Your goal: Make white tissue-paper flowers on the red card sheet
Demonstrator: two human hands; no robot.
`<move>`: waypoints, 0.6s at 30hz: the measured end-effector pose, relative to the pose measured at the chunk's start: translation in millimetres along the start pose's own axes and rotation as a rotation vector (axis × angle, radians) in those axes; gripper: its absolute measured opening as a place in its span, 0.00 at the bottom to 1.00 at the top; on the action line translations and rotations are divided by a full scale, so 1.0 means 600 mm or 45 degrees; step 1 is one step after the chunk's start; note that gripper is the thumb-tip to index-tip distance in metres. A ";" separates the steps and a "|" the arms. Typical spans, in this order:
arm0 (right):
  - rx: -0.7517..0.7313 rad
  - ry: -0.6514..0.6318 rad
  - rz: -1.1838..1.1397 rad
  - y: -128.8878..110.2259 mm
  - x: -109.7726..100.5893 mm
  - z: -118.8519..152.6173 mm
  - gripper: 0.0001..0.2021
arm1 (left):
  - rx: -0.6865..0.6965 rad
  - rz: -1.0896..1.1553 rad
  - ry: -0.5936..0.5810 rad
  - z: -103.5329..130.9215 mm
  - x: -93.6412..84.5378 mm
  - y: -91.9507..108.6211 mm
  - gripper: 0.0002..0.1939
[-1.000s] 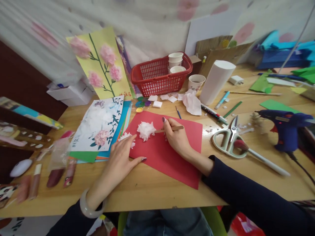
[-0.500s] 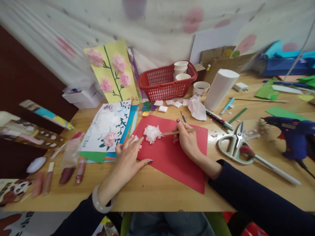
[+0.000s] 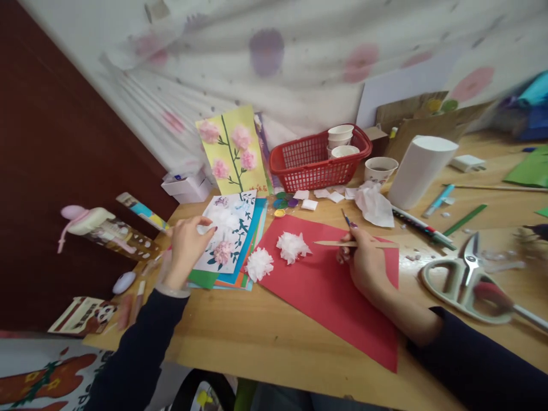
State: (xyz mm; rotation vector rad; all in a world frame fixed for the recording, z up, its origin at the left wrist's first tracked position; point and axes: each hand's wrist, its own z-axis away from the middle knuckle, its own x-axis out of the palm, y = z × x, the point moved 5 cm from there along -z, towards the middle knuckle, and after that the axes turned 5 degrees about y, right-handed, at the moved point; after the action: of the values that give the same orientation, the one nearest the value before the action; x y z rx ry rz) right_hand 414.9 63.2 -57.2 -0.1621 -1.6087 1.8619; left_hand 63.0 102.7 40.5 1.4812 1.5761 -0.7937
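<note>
My right hand [image 3: 366,257] grips a flat wooden craft stick [image 3: 331,244] above the red paper [image 3: 325,291], its tip pointing left. Just left of that tip, a white tissue-paper flower [image 3: 293,247] lies on the red paper. A second tissue flower [image 3: 259,264] sits at the paper's left edge. My left hand [image 3: 190,245] is raised at the left edge of a white sheet with painted flowers [image 3: 233,228]. Its thumb and forefinger are apart with nothing seen between them. Colored paper sheets [image 3: 250,245] lie under that white sheet.
A red basket [image 3: 317,171] with paper cups stands at the back, near a white roll [image 3: 422,171] and a crumpled tissue [image 3: 373,204]. Scissors [image 3: 464,279] lie at the right. A yellow flower picture [image 3: 233,148] leans on the curtain. A bottle [image 3: 120,231] is at the left.
My left hand has lifted off the tissue flower by the red paper and moved left, uncovering it. My right hand still holds the craft stick, now slightly apart from the other flower. The view has turned left.
</note>
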 end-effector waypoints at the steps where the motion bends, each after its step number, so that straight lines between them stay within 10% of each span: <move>1: -0.006 -0.008 0.002 0.000 0.001 0.000 0.15 | 0.014 -0.057 -0.016 -0.004 0.013 -0.001 0.08; 7: -0.036 -0.078 -0.068 0.011 0.000 -0.008 0.15 | 0.119 -0.172 0.025 -0.004 0.068 0.017 0.11; 18: -0.052 -0.080 -0.081 0.012 0.001 -0.005 0.15 | 0.063 0.304 0.018 -0.028 0.021 -0.038 0.10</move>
State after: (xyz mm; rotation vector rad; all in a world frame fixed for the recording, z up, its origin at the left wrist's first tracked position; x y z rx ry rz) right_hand 413.1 65.9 -64.6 -0.0703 -1.6757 1.8026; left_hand 38.2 120.6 35.4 1.6767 1.3663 -0.6889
